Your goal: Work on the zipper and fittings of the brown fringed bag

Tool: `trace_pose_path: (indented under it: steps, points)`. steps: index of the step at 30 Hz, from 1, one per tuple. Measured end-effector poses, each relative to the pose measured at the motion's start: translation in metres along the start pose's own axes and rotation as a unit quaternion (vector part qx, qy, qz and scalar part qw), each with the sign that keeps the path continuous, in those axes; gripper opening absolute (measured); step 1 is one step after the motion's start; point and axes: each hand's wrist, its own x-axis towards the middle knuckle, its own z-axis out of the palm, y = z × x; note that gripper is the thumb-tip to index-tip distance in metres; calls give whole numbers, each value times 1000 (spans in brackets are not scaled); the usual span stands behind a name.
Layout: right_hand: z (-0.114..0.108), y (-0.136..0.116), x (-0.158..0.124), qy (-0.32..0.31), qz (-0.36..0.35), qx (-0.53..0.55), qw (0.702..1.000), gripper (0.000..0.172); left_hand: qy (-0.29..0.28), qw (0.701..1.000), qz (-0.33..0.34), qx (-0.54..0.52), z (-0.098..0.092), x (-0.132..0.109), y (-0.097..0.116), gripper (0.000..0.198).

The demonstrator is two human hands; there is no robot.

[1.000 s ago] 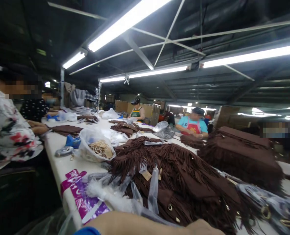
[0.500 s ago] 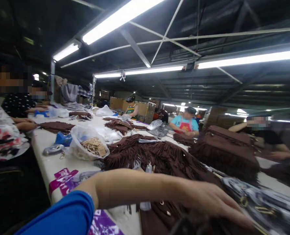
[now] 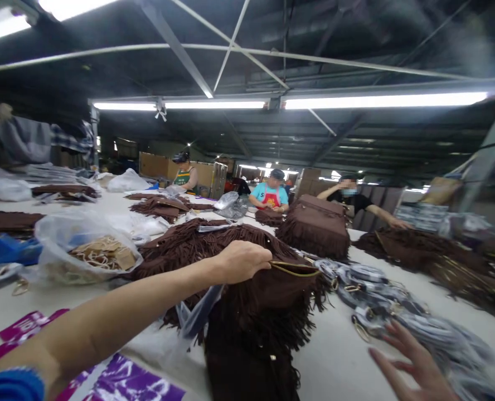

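My left hand (image 3: pixel 244 262) reaches across from the left and is closed on the top corner of a dark brown fringed bag (image 3: pixel 268 303). The bag's gold zip edge runs to the right from my fingers, and its fringe hangs down. More brown fabric (image 3: pixel 247 365) lies below it at the front. My right hand (image 3: pixel 417 365), at the lower right, has its fingers spread and holds nothing. It is close to a heap of grey-white coiled straps (image 3: pixel 385 289) with gold clasps. The bag's far side is hidden.
Behind lie more fringed brown pieces (image 3: pixel 189 239) and a tall brown stack (image 3: pixel 314 223). A clear plastic bag of tags with strings (image 3: pixel 101 253) and purple printed plastic (image 3: pixel 126 381) are at left. Several co-workers, one in a red apron (image 3: pixel 271 199), work around the white table (image 3: pixel 331 356).
The view has swung to the right. My left hand, earlier stretched low over the brown pile, is now raised with the fringed bag in its grip. My right hand has come into view.
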Motion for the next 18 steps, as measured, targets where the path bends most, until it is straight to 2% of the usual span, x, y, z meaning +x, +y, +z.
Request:
trace_pose_path:
  steps: [3, 4, 6, 9, 11, 13, 15, 18]
  points:
    - [5, -25, -1, 64, -112, -68, 989, 74, -8, 987, 93, 133, -4, -8, 23, 16]
    - [7, -32, -1, 63, -149, -83, 983, 76, -12, 981, 123, 151, 0, -11, 30, 18]
    - [10, -42, -4, 4, -187, -85, 979, 65, -30, 977, 146, 154, 17, -20, 40, 19]
    - [14, -45, -8, -157, -175, -58, 970, 60, -106, 987, 71, 95, 57, -37, 47, 12]
    - [17, -46, -9, -239, -153, -60, 957, 57, -166, 985, 36, 24, 83, -50, 49, 30]
    - [19, -48, -9, -302, -135, -59, 942, 52, -202, 978, 37, -24, 103, -62, 53, 45]
    - [20, -50, -9, -356, -116, -33, 927, 49, -211, 976, 32, -29, 115, -73, 59, 50]
    - [14, -50, -9, -411, -66, 62, 907, 44, -217, 975, 17, -43, 121, -84, 66, 60]
